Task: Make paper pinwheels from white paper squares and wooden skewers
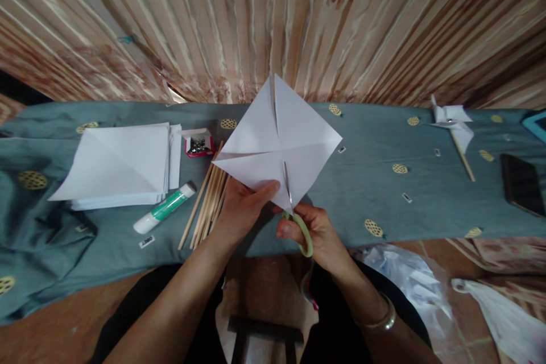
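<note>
While I look down through the head camera, I see the left hand (pixel 241 205) pinching the lower edge of a white paper square (pixel 277 142), thumb on top. The square stands on one corner like a diamond, tilted up from the table (pixel 367 182), with creases along both diagonals. The right hand (pixel 313 233) is closed around the pale green handles of the scissors (pixel 294 210). Their blades point up and away from this hand, along the crease toward the middle of the paper.

Just left of the left hand lie wooden sticks (pixel 209 199), then a glue stick (pixel 164 207) with a green label I cannot read. Beyond them a small red box (pixel 198 143) holds dark metal pieces. Far left is a paper stack (pixel 123 165).
</note>
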`<move>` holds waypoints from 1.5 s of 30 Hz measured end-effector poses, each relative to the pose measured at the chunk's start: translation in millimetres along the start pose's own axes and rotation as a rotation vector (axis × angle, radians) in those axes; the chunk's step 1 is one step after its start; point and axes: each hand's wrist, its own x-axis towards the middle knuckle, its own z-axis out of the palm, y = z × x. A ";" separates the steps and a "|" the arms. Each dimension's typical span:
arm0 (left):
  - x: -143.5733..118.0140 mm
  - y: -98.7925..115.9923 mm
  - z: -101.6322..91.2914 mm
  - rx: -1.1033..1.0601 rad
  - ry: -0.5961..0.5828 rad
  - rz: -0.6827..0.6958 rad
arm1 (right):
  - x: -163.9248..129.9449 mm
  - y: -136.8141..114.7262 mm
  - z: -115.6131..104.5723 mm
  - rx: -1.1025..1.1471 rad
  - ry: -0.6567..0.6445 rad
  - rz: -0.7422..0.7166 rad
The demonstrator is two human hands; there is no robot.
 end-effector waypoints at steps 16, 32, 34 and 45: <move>0.2 -0.7 -0.6 0.014 -0.002 0.012 | 0.2 0.8 0.7 0.057 0.007 0.031; 1.2 -1.7 -0.9 0.018 0.011 0.024 | 1.2 -1.1 2.8 0.089 0.026 0.053; 1.0 -0.4 -0.4 0.016 0.012 0.026 | 1.4 -1.2 3.0 0.091 0.030 0.058; 0.2 -0.9 -2.1 0.003 0.007 0.030 | 2.0 0.1 2.3 0.136 0.014 0.057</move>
